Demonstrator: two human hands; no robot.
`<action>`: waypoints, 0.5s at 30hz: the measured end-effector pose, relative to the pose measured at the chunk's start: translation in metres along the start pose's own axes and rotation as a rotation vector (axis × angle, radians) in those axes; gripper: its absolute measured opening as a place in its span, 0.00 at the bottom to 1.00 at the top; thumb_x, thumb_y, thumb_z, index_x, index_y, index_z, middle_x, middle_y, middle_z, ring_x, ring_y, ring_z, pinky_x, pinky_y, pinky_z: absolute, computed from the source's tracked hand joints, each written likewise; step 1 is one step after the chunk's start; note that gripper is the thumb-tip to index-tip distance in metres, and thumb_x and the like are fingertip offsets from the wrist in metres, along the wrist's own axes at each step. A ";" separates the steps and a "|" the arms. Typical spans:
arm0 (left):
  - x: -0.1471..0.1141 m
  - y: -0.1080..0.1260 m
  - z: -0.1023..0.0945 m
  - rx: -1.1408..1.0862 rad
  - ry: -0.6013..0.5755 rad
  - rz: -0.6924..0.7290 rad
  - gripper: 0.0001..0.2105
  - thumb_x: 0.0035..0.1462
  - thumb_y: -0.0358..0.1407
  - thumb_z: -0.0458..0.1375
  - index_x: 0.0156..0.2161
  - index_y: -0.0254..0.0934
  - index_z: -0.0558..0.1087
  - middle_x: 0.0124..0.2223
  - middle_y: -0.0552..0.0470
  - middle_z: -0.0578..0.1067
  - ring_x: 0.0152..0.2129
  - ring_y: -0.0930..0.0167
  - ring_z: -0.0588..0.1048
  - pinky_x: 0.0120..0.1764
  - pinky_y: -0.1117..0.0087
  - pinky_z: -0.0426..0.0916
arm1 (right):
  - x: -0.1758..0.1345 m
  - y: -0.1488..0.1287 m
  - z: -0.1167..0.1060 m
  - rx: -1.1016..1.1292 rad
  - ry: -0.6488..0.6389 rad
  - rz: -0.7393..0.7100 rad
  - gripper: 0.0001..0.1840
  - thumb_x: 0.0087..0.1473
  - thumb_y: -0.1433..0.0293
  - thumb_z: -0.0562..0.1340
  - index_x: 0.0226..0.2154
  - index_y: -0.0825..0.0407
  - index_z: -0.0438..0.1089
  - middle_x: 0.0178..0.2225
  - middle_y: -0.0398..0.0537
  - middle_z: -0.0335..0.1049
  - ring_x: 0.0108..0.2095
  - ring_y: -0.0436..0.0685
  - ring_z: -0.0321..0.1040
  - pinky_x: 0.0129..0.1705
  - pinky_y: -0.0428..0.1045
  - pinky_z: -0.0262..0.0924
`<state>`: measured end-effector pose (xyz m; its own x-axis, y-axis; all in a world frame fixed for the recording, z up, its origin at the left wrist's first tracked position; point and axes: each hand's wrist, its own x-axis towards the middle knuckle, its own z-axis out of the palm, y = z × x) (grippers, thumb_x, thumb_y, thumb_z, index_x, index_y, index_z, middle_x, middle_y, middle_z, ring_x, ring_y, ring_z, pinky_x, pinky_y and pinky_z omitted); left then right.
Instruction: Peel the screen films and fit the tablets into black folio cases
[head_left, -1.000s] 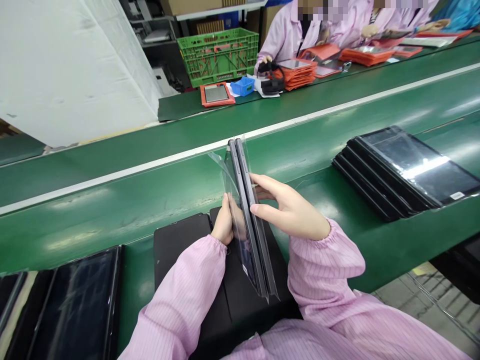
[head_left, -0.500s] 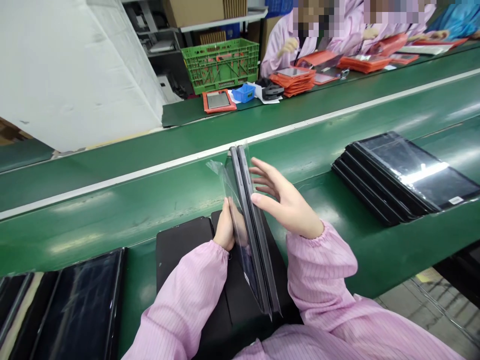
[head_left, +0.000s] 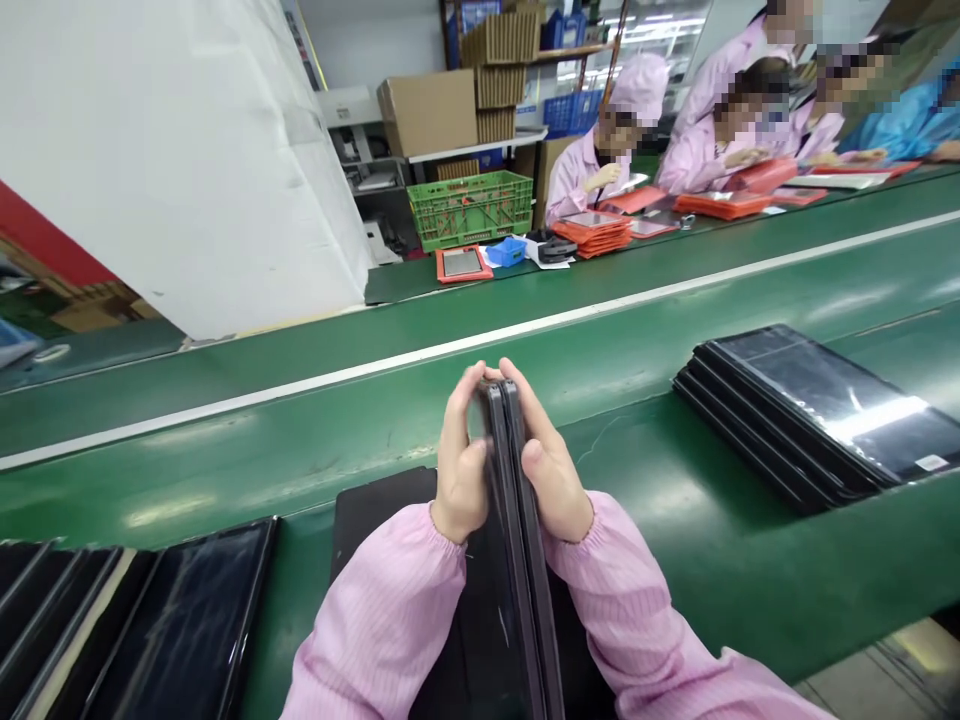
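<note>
Two thin dark tablets (head_left: pixel 523 560) stand on edge, face to face, between my hands. My left hand (head_left: pixel 459 475) presses against their left side, and its fingers reach up toward the far end. Along the opposite side lies my right hand (head_left: pixel 556 480), its thumb near the edges and its fingertips at the far corner. The fingertips of both hands nearly meet there. Below the tablets, a flat black surface (head_left: pixel 382 505) rests on the green bench; my sleeves cover part of it.
A stack of dark tablets (head_left: pixel 832 390) lies to the right on the green bench (head_left: pixel 660 560). More tablets (head_left: pixel 187 620) lean in a row at the left. Across the belt, people in pink handle orange-sleeved panels (head_left: pixel 592 235), near a green crate (head_left: pixel 471 210).
My right hand has closed in on the tablets' right side, and my left hand has slid up to their far end. The loose clear film on the left no longer shows. The view has tilted up.
</note>
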<state>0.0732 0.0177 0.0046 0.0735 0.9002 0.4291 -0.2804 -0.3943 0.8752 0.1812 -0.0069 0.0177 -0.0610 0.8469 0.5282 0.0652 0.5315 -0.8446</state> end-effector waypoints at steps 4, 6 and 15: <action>0.010 0.017 0.012 -0.055 -0.048 0.125 0.22 0.55 0.37 0.50 0.55 0.42 0.71 0.60 0.49 0.70 0.61 0.57 0.63 0.62 0.60 0.56 | -0.002 -0.006 -0.006 0.001 -0.004 -0.047 0.30 0.66 0.53 0.51 0.68 0.38 0.50 0.70 0.40 0.46 0.69 0.62 0.46 0.70 0.62 0.42; 0.010 0.019 0.012 -0.114 -0.063 0.088 0.22 0.54 0.40 0.52 0.55 0.43 0.71 0.59 0.49 0.70 0.58 0.57 0.65 0.59 0.60 0.60 | -0.003 -0.007 -0.009 -0.001 -0.027 -0.059 0.28 0.67 0.57 0.51 0.67 0.36 0.50 0.70 0.39 0.47 0.69 0.62 0.46 0.70 0.62 0.42; 0.011 0.015 0.000 -0.131 -0.295 0.094 0.31 0.53 0.51 0.59 0.61 0.46 0.63 0.59 0.47 0.65 0.49 0.59 0.69 0.52 0.60 0.66 | -0.004 -0.007 -0.015 -0.007 -0.013 -0.015 0.28 0.66 0.60 0.52 0.66 0.38 0.53 0.68 0.41 0.52 0.66 0.63 0.52 0.68 0.63 0.47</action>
<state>0.0697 0.0213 0.0223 0.3098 0.7613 0.5697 -0.4188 -0.4287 0.8006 0.1956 -0.0137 0.0230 -0.0753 0.8386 0.5395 0.0710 0.5441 -0.8360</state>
